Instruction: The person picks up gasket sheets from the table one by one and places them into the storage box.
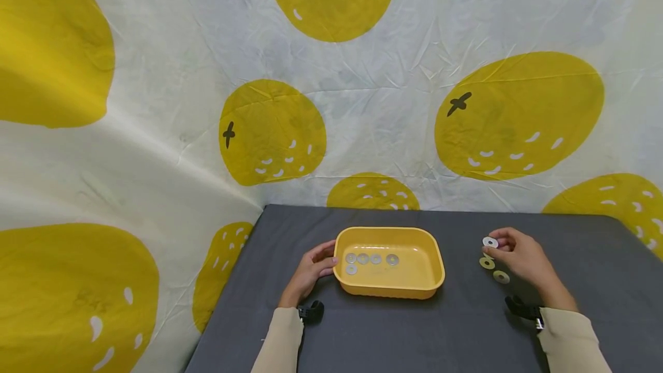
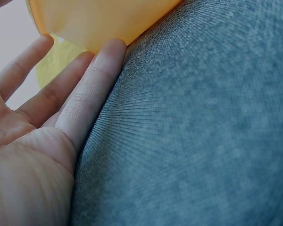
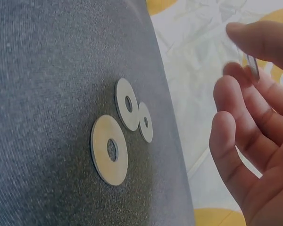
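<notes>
Tray on bench, cloth behind; in the tray, four washers in a row, a fifth washer before the leftmost. Left, the left hand touching the tray; right, the right hand, holding another washer, near three loose washers.

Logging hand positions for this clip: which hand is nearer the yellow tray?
Left: the left hand touches the yellow tray at its left end; the right hand is apart, beyond the right end.
</notes>
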Tool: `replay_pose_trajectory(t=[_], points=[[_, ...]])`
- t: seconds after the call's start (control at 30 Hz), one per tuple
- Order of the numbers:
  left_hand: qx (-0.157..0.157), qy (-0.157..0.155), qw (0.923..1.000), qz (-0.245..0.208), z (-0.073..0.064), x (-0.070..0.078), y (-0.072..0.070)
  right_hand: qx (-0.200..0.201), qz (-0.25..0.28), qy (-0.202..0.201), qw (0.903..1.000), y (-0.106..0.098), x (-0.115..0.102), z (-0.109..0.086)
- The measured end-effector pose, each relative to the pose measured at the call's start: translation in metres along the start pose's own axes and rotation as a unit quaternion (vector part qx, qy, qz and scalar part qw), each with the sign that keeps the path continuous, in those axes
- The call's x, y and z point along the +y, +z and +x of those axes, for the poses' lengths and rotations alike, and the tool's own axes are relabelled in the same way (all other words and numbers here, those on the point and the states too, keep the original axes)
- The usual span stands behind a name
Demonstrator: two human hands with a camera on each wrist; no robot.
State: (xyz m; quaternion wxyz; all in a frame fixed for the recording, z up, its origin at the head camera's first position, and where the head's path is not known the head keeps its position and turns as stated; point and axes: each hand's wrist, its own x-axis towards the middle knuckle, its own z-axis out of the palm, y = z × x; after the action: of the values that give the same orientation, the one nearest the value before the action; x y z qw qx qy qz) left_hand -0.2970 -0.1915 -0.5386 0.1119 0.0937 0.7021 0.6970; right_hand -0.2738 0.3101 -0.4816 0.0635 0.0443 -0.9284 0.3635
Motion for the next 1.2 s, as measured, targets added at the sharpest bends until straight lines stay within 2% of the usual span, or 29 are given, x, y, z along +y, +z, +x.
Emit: replay_pose_trajectory(t=[0.17,0.33,0.47,0.8,1.2], points=[[0.001,0.002,1.0,0.0,0.0,-0.001,0.0,0.03,-0.017,-0.003,0.9994,0.003,-0.003,0.001],[0.001,-0.003,1.0,0.0,0.0,-0.002,-0.001,0.074,-0.027,-0.026,0.9966,0.006,-0.005,0.002],[0.004,-0.007,1.0,0.0,0.0,-0.002,-0.001,0.091,-0.026,-0.036,0.9949,0.007,-0.006,0.003],[0.003,-0.007,1.0,-0.003,0.0,0.001,-0.001,0.082,-0.022,-0.03,0.996,0.011,-0.011,0.004],[-0.005,0.009,0.9999,-0.005,0.0,-0.002,0.0,0.074,-0.026,-0.05,0.9957,0.02,-0.015,0.002]])
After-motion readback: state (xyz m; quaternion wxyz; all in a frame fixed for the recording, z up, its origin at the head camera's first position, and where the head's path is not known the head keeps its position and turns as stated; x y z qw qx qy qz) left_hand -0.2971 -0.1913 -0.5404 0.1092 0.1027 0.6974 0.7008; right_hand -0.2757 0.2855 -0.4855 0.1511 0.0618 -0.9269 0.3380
